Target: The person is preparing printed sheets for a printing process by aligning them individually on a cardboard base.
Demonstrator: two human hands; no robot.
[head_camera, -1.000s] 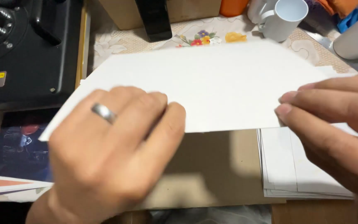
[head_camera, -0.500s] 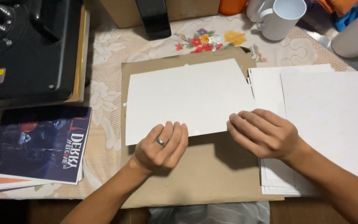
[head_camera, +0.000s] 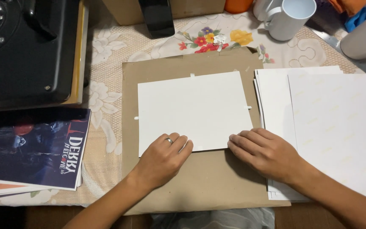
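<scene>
- Pressing flat on the lower edge of a white rectangular paper sheet [head_camera: 193, 111], the left hand [head_camera: 164, 159] has its fingers stretched forward and close together, a silver ring [head_camera: 169, 140] on one of them — it grips nothing, only bears down on the sheet.
- The right hand [head_camera: 265, 153] lies palm down at the sheet's lower right corner, fingers extended and pointing left, their tips touching the paper's edge; it too holds nothing.
- That white sheet rests near the middle of a brown cardboard backing board [head_camera: 200, 186], with small white tabs poking out at its top, left and right edges.
- Just right of the board, partly under the right forearm, sits a stack of white paper sheets [head_camera: 331, 127] — the top one overlaps the others.
- To the left lies a pile of dark printed sheets with red and blue artwork [head_camera: 34, 146] on a cream lace tablecloth with flowers [head_camera: 106, 110].
- A black machine [head_camera: 26, 46] fills the upper left corner.
- Two white ceramic mugs [head_camera: 289, 19] stand at the upper right, well apart from both hands.
</scene>
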